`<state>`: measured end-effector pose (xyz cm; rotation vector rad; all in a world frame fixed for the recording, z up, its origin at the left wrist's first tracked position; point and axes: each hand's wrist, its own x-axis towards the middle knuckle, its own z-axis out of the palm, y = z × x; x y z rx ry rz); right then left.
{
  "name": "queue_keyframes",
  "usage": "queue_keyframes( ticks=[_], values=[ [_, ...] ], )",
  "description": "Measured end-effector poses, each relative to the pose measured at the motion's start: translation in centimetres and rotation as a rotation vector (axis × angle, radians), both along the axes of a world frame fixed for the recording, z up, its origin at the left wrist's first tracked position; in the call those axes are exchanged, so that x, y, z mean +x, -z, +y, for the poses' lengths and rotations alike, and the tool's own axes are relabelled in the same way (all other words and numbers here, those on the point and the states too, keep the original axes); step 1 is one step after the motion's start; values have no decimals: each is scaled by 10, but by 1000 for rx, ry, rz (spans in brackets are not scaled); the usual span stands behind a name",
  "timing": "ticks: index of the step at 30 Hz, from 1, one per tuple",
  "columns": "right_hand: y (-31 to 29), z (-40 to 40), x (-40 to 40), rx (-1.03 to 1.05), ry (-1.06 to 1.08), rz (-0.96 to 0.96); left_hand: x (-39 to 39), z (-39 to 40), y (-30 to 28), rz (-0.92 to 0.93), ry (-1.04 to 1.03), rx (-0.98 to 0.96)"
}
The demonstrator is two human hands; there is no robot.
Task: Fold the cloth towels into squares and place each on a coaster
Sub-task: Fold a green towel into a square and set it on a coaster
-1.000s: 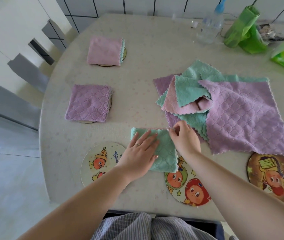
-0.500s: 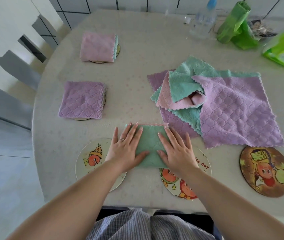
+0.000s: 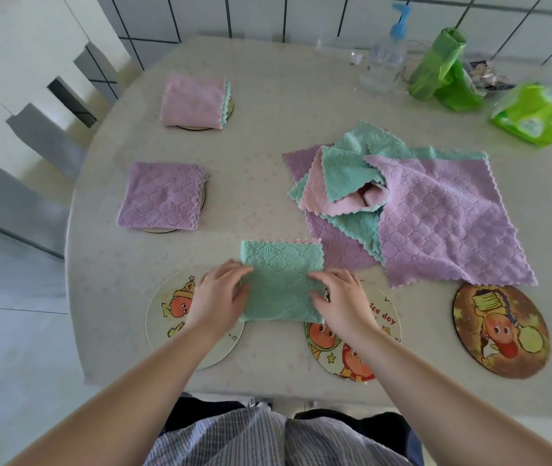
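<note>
A pale speckled table point(image 3: 284, 105) stands against a white tiled wall. On its near edge, both hands grip a folded green towel point(image 3: 283, 280): the left hand point(image 3: 219, 297) curls round its left side, the right hand point(image 3: 343, 297) round its right side, the 2 held apart by the towel's width. The towel lies between a white cartoon coaster point(image 3: 167, 317) and a second cartoon coaster point(image 3: 382, 327), overlapping both edges. A brown coaster point(image 3: 499, 331) sits bare to the right. Further back, a folded purple towel point(image 3: 162, 196) and a folded pink towel point(image 3: 194, 102) each rest on a coaster. A loose pile of towels point(image 3: 435, 210) lies at centre right. A spray bottle point(image 3: 385, 58) and a green bag roll point(image 3: 435, 65) stand by the wall.
</note>
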<state>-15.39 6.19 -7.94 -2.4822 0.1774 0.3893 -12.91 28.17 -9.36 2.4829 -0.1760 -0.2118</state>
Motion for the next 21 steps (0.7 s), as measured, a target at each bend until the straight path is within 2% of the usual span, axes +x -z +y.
queue_keyframes(
  ticks=[4,12,16,21],
  values=[
    [-10,1,3,108,67,44,5,-7,-8,58,-4,-148],
    [-29,33,-10,329,190,-5,-4,23,-25,151,-286,-524],
    [-35,70,-15,455,173,66,-18,61,-28,189,-376,-581],
    [-33,100,-22,434,51,141,-42,87,-20,175,-497,-517]
  ],
)
